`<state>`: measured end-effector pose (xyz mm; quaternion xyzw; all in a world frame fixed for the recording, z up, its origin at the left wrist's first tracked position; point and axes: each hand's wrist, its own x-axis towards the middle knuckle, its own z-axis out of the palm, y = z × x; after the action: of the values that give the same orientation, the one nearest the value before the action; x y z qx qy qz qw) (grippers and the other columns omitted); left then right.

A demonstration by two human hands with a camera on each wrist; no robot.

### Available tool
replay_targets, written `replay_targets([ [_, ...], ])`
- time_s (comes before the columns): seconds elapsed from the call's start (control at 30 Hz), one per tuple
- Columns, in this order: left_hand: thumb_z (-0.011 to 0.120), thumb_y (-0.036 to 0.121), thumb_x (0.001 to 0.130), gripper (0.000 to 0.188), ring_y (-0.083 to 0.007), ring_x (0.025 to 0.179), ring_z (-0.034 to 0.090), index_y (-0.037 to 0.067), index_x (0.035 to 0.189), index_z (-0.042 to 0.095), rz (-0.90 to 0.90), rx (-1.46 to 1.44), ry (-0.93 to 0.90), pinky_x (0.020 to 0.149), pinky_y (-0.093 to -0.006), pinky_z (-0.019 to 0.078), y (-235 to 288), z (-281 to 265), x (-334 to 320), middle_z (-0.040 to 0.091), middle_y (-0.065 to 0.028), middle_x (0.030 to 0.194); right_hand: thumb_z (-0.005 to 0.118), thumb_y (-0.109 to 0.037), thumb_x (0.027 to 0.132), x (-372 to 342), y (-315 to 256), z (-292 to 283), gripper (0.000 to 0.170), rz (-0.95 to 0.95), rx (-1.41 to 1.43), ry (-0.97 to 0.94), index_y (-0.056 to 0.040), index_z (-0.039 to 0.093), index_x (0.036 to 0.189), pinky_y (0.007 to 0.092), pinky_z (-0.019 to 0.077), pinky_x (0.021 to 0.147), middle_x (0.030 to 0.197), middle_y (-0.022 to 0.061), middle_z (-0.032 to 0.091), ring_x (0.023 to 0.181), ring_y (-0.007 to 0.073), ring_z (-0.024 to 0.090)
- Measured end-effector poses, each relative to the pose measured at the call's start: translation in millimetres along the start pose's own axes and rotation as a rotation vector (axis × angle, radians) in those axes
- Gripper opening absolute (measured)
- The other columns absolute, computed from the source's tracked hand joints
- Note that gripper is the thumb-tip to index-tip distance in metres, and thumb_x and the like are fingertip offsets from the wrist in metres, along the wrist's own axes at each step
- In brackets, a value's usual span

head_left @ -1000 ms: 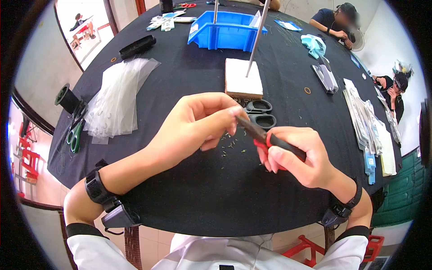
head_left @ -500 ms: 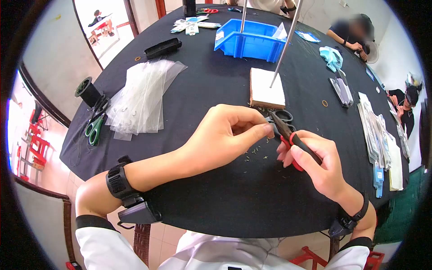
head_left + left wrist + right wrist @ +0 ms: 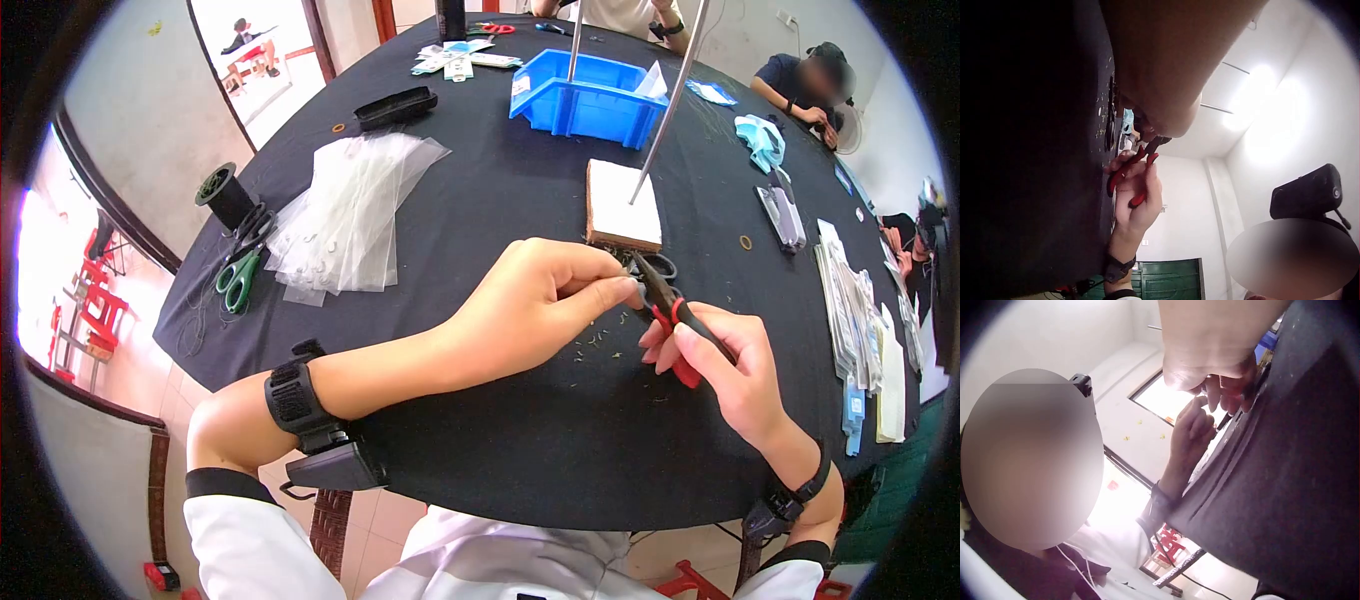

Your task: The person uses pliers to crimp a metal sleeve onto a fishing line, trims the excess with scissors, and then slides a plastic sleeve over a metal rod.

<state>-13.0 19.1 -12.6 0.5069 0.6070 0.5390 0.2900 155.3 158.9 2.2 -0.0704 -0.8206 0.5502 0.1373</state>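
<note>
My right hand grips a pair of pliers with red and black handles, their dark nose pointing up and left. The tips come right beside the thumb and forefinger of my left hand, which pinch together on something too small to make out. In the left wrist view the red handles lie within the right hand's fingers. Black scissors lie on the table just behind the pliers, partly hidden. Behind them stands a white-topped block bearing a metal rod. Small clippings are scattered below the hands.
Clear plastic bags, green-handled scissors and a dark thread spool lie left. A black tray and blue bin stand farther back. Right are a stapler, a rubber band and stacked packets. Other people sit beyond.
The head view has swung, so table things sit farther right. The pliers have turned from pointing mostly left to pointing more steeply upward. Both hands keep their hold near each other.
</note>
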Motion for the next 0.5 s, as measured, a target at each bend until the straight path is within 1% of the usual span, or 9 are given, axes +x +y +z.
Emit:
replay_targets([
  [0.13,0.054,0.017,0.092,0.021,0.0008,0.054,0.039,0.000,0.093,0.066,-0.004,0.033,0.027,0.046,-0.0175,0.0292,-4,1,0,0.052,0.0065,0.062,0.049,-0.012,0.092,-1,-8,-1,0.024,0.032,-0.080,-0.002,0.0041,0.060,0.078,0.0234,0.0439,0.060,0.070,0.0074,0.061,0.065,0.0104,0.058],
  [0.17,0.054,0.018,0.092,0.021,0.0004,0.054,0.041,0.000,0.093,0.066,0.018,0.053,0.023,0.047,-0.0174,0.0313,-4,1,1,0.053,0.0059,0.063,0.049,-0.012,0.092,-3,-9,-1,0.024,0.029,-0.077,0.000,0.0033,0.059,0.076,0.0234,0.0438,0.059,0.068,0.0068,0.060,0.063,0.0102,0.056],
  [0.23,0.054,0.018,0.092,0.022,0.0003,0.054,0.041,0.000,0.093,0.066,0.017,0.061,0.017,0.046,-0.0179,0.0318,2,1,0,0.053,0.0057,0.063,0.050,-0.013,0.092,-4,-11,2,0.026,0.034,-0.055,0.015,0.0019,0.057,0.071,0.0241,0.0435,0.058,0.065,0.0052,0.058,0.060,0.0098,0.054],
  [0.33,0.054,0.021,0.092,0.024,-0.0004,0.052,0.041,0.000,0.093,0.065,-0.031,0.002,-0.005,0.045,-0.0178,0.0308,6,1,-1,0.052,0.0047,0.061,0.051,-0.013,0.091,-4,-9,3,0.025,0.007,-0.040,0.024,0.0019,0.057,0.072,0.0243,0.0437,0.058,0.067,0.0056,0.058,0.061,0.0099,0.054],
  [0.37,0.054,0.021,0.093,0.024,-0.0005,0.051,0.041,0.000,0.093,0.065,-0.067,-0.023,-0.020,0.044,-0.0176,0.0306,8,-1,-1,0.051,0.0044,0.060,0.053,-0.011,0.090,-4,-7,2,0.022,-0.008,-0.044,0.025,0.0019,0.058,0.073,0.0247,0.0430,0.058,0.072,0.0068,0.059,0.063,0.0105,0.054],
  [0.4,0.053,0.022,0.093,0.025,-0.0007,0.051,0.042,0.000,0.094,0.065,-0.103,-0.048,-0.035,0.044,-0.0174,0.0304,9,-2,-2,0.051,0.0041,0.060,0.053,-0.011,0.090,-4,-2,3,0.021,-0.037,-0.061,0.044,0.0020,0.059,0.073,0.0248,0.0428,0.058,0.074,0.0074,0.060,0.064,0.0109,0.055],
  [0.5,0.052,0.020,0.093,0.025,-0.0015,0.051,0.045,-0.001,0.095,0.063,-0.033,-0.056,0.004,0.044,-0.0168,0.0325,5,1,-1,0.053,0.0023,0.061,0.055,-0.009,0.088,-3,5,5,0.018,-0.115,-0.126,0.086,0.0020,0.061,0.075,0.0251,0.0420,0.058,0.078,0.0089,0.060,0.066,0.0124,0.056],
])
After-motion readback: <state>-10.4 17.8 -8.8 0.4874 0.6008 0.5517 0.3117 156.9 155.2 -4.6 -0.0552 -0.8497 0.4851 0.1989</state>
